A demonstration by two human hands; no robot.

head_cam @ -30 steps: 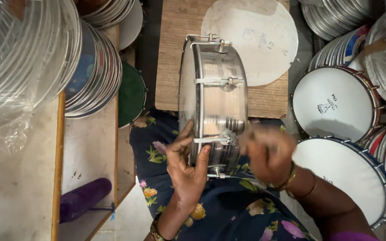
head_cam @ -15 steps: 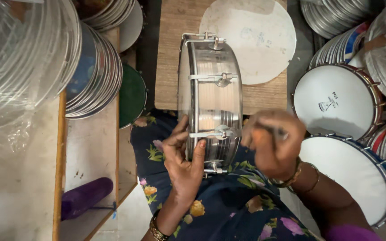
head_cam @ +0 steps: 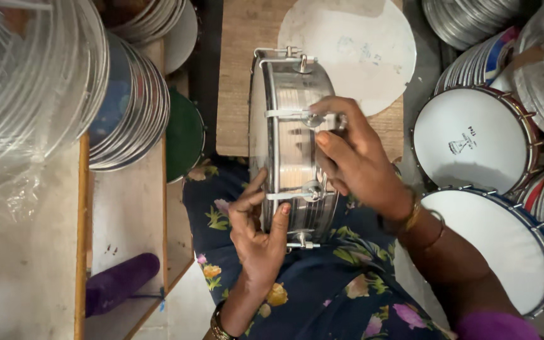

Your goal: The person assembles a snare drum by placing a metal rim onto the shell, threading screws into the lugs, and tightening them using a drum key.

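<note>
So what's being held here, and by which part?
A metal drum, on edge on the lap. The left hand grips its lower shell and rim; the right hand rests on the shell with fingers at a tension rod.

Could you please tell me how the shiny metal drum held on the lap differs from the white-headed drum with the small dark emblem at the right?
The shiny metal drum stands on edge, its side shell facing the camera; the white-headed drum with the small dark emblem shows its flat head. The left hand and right hand grip the metal drum, while the white-headed drum sits untouched among others. Both are round, with metal tension hardware around the rim.
</note>
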